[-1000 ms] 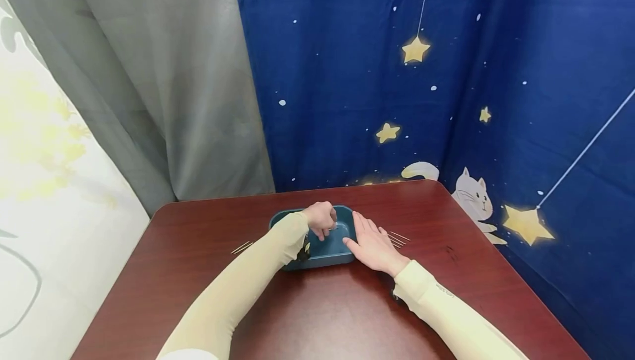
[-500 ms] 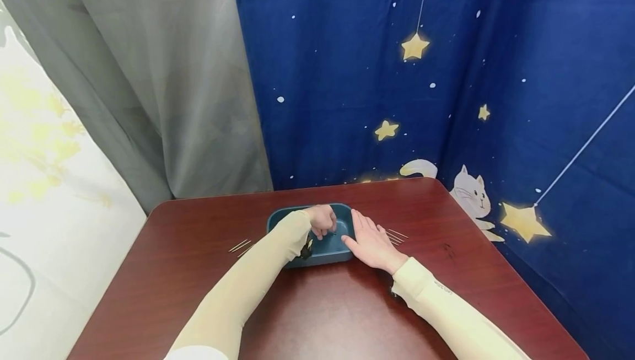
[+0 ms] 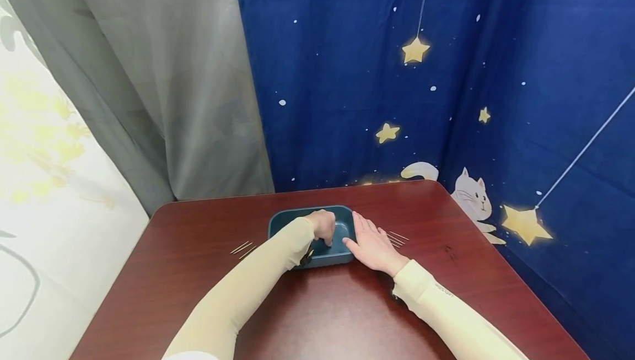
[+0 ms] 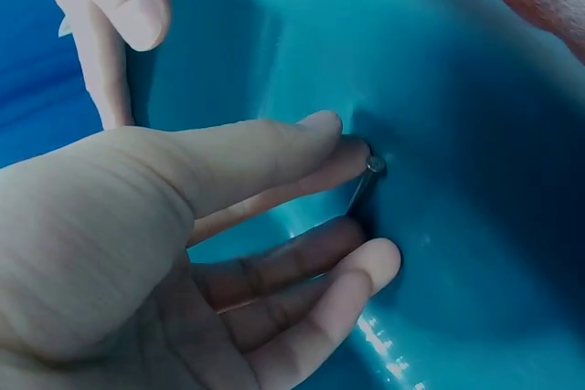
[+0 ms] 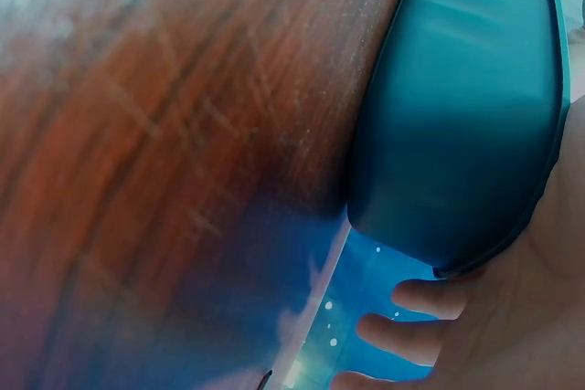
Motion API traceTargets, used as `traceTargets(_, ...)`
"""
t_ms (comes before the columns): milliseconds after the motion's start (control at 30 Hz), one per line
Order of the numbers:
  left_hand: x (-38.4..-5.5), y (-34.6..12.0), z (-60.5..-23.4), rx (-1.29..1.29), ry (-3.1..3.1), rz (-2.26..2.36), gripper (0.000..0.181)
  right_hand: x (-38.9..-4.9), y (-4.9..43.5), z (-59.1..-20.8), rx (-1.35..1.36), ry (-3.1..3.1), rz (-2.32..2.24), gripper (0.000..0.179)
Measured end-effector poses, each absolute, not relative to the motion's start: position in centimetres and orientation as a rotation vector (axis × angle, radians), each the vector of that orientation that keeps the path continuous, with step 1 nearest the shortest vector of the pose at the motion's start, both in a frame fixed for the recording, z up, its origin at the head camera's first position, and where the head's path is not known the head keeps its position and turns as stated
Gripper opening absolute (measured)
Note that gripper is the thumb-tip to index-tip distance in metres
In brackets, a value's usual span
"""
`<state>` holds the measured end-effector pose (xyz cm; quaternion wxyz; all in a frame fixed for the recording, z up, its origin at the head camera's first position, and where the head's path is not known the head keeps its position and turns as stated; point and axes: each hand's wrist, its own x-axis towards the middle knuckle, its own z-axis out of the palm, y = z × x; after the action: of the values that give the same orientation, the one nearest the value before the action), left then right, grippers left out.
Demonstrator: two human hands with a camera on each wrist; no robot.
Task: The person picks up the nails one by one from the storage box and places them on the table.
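Note:
A dark teal tray-like box [image 3: 342, 233] with raised walls stands on the table. My left hand [image 3: 322, 226] reaches down into it, fingers bent toward the bottom. In the left wrist view, a thin dark nail [image 4: 367, 182] with a round head lies at the left fingertips [image 4: 350, 160]. The index finger is right beside its head, and the thumb tip stands a little apart; no firm pinch shows. My right hand [image 3: 374, 244] rests with extended fingers along the box's right end, its palm by the rim in the right wrist view.
Several thin, light-coloured rods [image 3: 243, 250] lie on the red-brown table [image 3: 317, 305] left of the box. More such rods [image 3: 398, 238] lie beyond the right hand. A grey curtain [image 3: 208, 101] and a blue star-patterned curtain [image 3: 337, 90] hang behind the table.
My left hand has turned and dipped lower inside the box, its finger now pointing down at the bottom. The right hand has stayed at the box's right end.

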<state>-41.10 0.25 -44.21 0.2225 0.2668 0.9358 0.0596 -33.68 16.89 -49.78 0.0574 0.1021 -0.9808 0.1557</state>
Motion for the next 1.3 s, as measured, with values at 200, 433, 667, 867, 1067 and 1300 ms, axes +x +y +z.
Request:
traceTargets(200,-40.6,0.1,-44.2,0.712,2.69,0.095,0.02,-33.6,16.9,-49.8,0.303,-2.965,0.491,0.082)
traceTargets(433,-40.1,0.3,-44.4,0.621,2.764,-0.042,0.041,-33.4,16.6,-49.9,0.286,-2.969,0.493,0.081)
traceTargets(667,-40.2,0.5,-44.8,0.56,2.787,-0.062,0.012,-33.3,16.4,-49.7,0.309,-2.951,0.496,0.085)
traceTargets(867,-40.0,0.3,-44.8,0.562,2.817,-0.051,0.011,-33.4,16.5,-49.6,0.304,-2.946,0.496,0.088)
traceTargets(1067,-39.8,0.0,-44.6,0.583,2.849,-0.052,0.012,-33.3,16.6,-49.7,0.302,-2.956,0.498,0.088)
traceTargets(1300,-40.0,-0.5,-43.9,0.623,2.873,-0.004,0.015,-33.3,16.8,-49.7,0.298,-2.96,0.513,0.087)
